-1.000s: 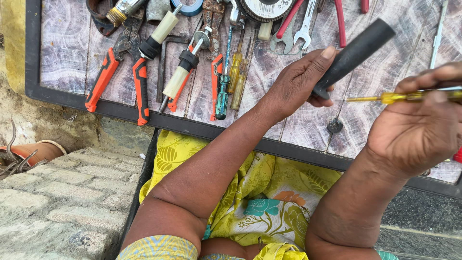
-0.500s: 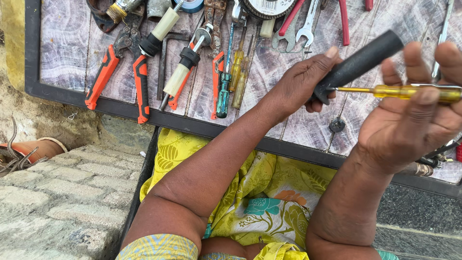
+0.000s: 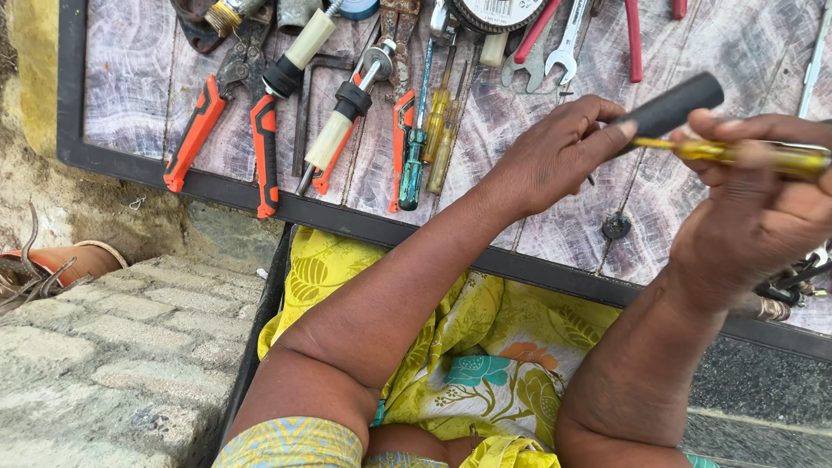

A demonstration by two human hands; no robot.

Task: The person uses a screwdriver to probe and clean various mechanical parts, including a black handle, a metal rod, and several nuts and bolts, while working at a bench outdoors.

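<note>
My left hand (image 3: pixel 555 156) grips the near end of a black cylindrical handle (image 3: pixel 674 104) that points up and to the right over the tool board. My right hand (image 3: pixel 754 208) is closed around a yellow-handled screwdriver (image 3: pixel 763 154), thumb along its top. The screwdriver's thin shaft runs left and meets the black handle close to my left fingertips. Both hands hover above the board, not resting on it. A small dark round part (image 3: pixel 616 226) lies on the board just below them.
The dark-framed marbled tool board (image 3: pixel 130 104) carries orange-handled pliers (image 3: pixel 201 121), cutters (image 3: pixel 264 152), several screwdrivers (image 3: pixel 414 156), spanners (image 3: pixel 568 52) and red-handled pliers (image 3: pixel 633 43). Yellow patterned cloth (image 3: pixel 468 364) covers my lap. Paving bricks (image 3: pixel 95 347) lie at the left.
My right hand has closed its fingers over the screwdriver and moved slightly down. The screwdriver tip has come to the black handle, which my left hand keeps holding.
</note>
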